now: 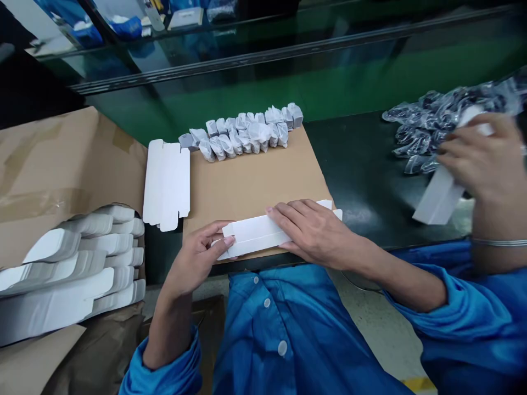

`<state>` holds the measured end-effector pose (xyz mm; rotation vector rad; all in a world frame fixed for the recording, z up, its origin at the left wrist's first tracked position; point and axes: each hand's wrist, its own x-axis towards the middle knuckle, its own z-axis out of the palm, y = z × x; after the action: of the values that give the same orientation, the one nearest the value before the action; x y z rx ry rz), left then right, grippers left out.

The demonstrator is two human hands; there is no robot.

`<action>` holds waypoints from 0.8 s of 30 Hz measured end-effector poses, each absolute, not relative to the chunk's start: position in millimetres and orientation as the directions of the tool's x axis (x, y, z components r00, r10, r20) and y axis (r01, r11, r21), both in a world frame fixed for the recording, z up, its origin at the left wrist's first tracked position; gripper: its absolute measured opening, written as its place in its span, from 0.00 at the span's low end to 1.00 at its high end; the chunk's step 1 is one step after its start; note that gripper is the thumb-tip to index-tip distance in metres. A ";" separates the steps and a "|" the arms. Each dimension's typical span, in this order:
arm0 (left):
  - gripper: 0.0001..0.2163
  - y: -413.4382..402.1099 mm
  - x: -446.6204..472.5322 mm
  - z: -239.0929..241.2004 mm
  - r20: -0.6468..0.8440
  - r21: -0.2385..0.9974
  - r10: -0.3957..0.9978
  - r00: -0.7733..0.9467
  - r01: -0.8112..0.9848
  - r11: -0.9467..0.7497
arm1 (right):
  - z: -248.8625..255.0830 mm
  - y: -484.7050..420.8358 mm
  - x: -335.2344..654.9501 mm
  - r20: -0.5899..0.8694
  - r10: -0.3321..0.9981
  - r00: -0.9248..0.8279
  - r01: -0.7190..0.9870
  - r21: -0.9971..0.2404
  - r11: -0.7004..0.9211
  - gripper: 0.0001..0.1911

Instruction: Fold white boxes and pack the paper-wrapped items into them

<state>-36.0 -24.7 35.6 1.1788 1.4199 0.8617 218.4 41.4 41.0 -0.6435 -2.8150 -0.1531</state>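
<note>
Head view: the left hand (200, 253) pinches the left end of a long, narrow white carton (257, 236), thumb on the upper panel, the other fingers partly curled behind and beneath. The carton lies crosswise over the near edge of a cardboard sheet (251, 186) on the dark desk (354, 175). The right hand (315, 233) spans its right half from above, fingers extended and close together; whether they grip or only press cannot be told. To handle the carton well, steady the left end lightly, spread the right hand's pressure along the panel, keep the long crease straight, and avoid crushing the end flaps.

Containers, left to right:

1. An open cardboard box (61, 175) holds flattened white cartons (90, 258), packed in layers with rounded flaps outward.
2. Flat white blanks (167, 184) lie beside the box, at the sheet's left edge.
3. Small white-wrapped pieces (247, 134) stand in rough rows at the sheet's far edge; the wrapping hides their contents.
4. Clear plastic bags (426, 123) are heaped at right, with dark items inside. A co-worker's blurred hand (486, 156) holds another white carton (438, 197) near them.
</note>
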 end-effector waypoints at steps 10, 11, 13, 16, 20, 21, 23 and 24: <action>0.09 -17.0 -18.9 33.3 -0.160 0.927 0.983 -0.086 0.330 0.180 | 45.0 38.0 231.6 0.306 0.351 -0.885 0.424 0.217 0.879 0.23; 0.08 -16.0 -18.0 31.9 -0.184 0.931 0.978 -0.095 0.302 0.204 | 44.9 37.4 232.4 0.299 0.357 -0.885 0.428 0.221 0.877 0.23; 0.07 -13.5 -16.3 29.1 -0.221 0.937 0.969 -0.112 0.251 0.242 | 45.0 37.2 233.4 0.281 0.373 -0.884 0.438 0.227 0.870 0.23; 0.05 -10.7 -13.7 26.0 -0.255 0.940 0.960 -0.113 0.203 0.274 | 45.3 37.9 234.4 0.263 0.381 -0.887 0.440 0.224 0.870 0.22; 0.05 -11.3 -12.5 28.4 -0.257 0.932 0.957 -0.135 0.228 0.282 | 45.6 38.8 235.0 0.261 0.381 -0.887 0.435 0.194 0.879 0.23; 0.06 -11.8 -12.9 30.4 -0.243 0.929 0.959 -0.146 0.249 0.273 | 45.5 39.2 235.0 0.261 0.385 -0.885 0.438 0.191 0.878 0.23; 0.07 -12.3 -14.1 34.8 -0.219 0.927 0.966 -0.140 0.279 0.250 | 44.8 39.9 234.7 0.278 0.385 -0.880 0.444 0.193 0.875 0.23; 0.08 -12.3 -14.6 36.6 -0.211 0.928 0.969 -0.131 0.285 0.241 | 44.2 40.2 234.5 0.293 0.383 -0.876 0.447 0.194 0.873 0.23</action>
<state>-14.6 -12.3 36.6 1.1970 1.6044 0.9442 234.5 40.2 44.2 -0.6299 -2.7987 -0.3755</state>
